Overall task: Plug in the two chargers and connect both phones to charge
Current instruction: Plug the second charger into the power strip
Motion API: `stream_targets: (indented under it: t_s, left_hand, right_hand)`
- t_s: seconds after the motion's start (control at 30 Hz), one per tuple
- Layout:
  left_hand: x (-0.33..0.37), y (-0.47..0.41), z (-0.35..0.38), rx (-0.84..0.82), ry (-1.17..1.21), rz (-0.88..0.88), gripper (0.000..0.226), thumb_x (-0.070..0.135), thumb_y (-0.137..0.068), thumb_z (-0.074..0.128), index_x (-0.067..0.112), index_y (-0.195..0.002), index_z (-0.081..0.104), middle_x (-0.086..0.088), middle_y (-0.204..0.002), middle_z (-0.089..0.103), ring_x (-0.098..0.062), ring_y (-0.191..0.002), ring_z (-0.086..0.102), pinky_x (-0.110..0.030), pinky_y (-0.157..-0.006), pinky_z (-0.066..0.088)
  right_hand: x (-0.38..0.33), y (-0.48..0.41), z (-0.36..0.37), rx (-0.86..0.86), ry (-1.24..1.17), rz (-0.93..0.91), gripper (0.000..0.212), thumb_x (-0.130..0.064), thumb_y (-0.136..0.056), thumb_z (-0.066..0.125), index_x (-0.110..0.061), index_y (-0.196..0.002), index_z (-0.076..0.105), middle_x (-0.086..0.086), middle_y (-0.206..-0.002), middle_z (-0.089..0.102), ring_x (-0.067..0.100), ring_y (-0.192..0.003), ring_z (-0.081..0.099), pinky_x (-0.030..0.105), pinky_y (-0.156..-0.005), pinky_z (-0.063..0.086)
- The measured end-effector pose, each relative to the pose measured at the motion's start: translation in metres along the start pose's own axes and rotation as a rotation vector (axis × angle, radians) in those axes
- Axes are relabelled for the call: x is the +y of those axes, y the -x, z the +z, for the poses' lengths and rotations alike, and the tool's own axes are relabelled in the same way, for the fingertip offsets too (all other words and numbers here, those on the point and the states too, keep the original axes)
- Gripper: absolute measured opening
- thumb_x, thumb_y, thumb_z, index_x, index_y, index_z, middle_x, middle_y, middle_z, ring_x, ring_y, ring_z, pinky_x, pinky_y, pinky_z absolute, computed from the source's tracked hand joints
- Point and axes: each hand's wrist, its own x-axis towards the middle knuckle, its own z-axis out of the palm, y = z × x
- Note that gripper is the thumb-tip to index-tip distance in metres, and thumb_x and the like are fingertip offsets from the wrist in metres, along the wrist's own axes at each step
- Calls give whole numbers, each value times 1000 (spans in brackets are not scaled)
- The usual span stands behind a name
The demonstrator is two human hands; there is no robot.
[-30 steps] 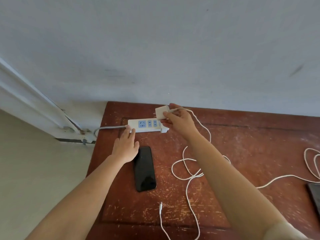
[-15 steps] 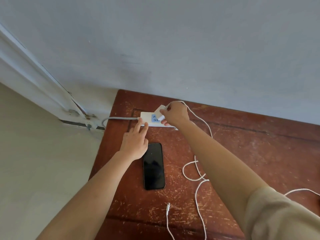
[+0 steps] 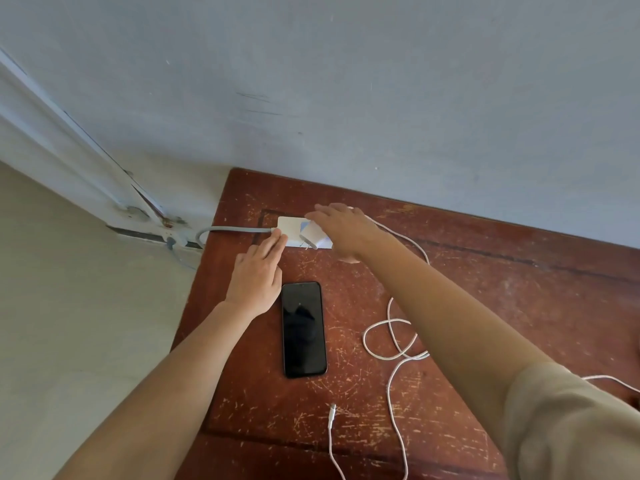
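Observation:
A white power strip [image 3: 289, 230] lies at the back left of the brown table [image 3: 485, 306], its grey cord running off the left edge. My right hand [image 3: 343, 230] holds a white charger brick [image 3: 311, 236] tilted over the strip, its metal prongs showing at the strip's near edge. My left hand [image 3: 258, 275] rests flat on the table with its fingertips against the strip's left end. A black phone [image 3: 304, 329] lies face up just right of my left wrist. The charger's white cable [image 3: 394, 341] loops across the table, its free plug end [image 3: 332, 410] near the front.
A grey wall runs behind the table. A white door frame [image 3: 69, 150] and a floor-level fitting [image 3: 166, 233] stand to the left, over a beige floor. A second white cable [image 3: 609, 379] peeks out at the right edge beside my sleeve.
My right hand has shifted the charger leftward along the strip and tilted it, so its prongs now show. The view has moved closer; my left hand stays at the strip's end.

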Motion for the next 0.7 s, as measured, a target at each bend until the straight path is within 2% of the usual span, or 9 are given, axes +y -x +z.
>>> stream_targets:
  t_s: [0.07,0.13,0.2,0.27,0.33,0.5,0.6,0.7]
  left_hand:
    - [0,0,1,8,0,-2,60,10,-95,54,10,-152,34,-11,-159,36,-32,-114,58,-50,-92,49]
    - [1,1,2,12,-1,-14,61,11,-95,55,10,-152,34,-11,-159,37,-33,-114,58,-51,-92,49]
    - [4,1,4,11,1,-30,61,12,-95,55,10,-152,33,-12,-159,36,-33,-116,56,-51,-94,48]
    - [5,2,5,16,11,-39,61,13,-95,55,9,-152,33,-12,-159,36,-34,-117,56,-52,-95,47]
    - [7,2,6,21,27,-52,61,13,-95,55,9,-152,33,-13,-159,36,-34,-117,55,-52,-96,46]
    - [9,2,7,24,34,-69,62,14,-96,54,11,-153,31,-11,-160,34,-33,-119,53,-52,-98,43]
    - [8,3,8,23,34,-73,62,14,-96,55,11,-153,31,-11,-160,34,-33,-119,52,-52,-98,43]
    - [8,2,8,27,41,-77,62,14,-95,55,11,-153,32,-11,-160,35,-34,-119,53,-52,-98,44]
  right_hand:
    - [4,-5,2,25,103,-14,71,-8,-87,70,-23,-148,38,5,-143,55,28,-131,50,45,-104,39]
    - [6,-8,1,73,131,-15,62,-6,-86,71,-20,-140,44,6,-128,62,28,-118,60,43,-105,37]
    - [11,-9,-6,103,-21,8,57,-9,-88,70,-17,-139,45,11,-128,58,32,-114,62,44,-106,40]
    - [20,-7,-20,149,-188,57,52,-13,-93,67,-14,-140,44,15,-128,54,36,-108,63,47,-94,51]
    - [34,-5,-35,175,-240,83,49,-16,-93,67,-15,-138,48,14,-127,51,35,-103,63,45,-87,54]
    - [52,6,-48,9,-175,95,45,-30,-89,73,-20,-131,60,6,-130,54,27,-113,59,43,-96,51]
    - [47,11,-46,-9,-185,106,51,-35,-87,74,-20,-134,61,5,-131,56,25,-116,59,41,-97,51]
    - [43,13,-41,-20,-212,101,50,-32,-87,73,-21,-134,62,4,-127,59,23,-112,60,40,-95,52]
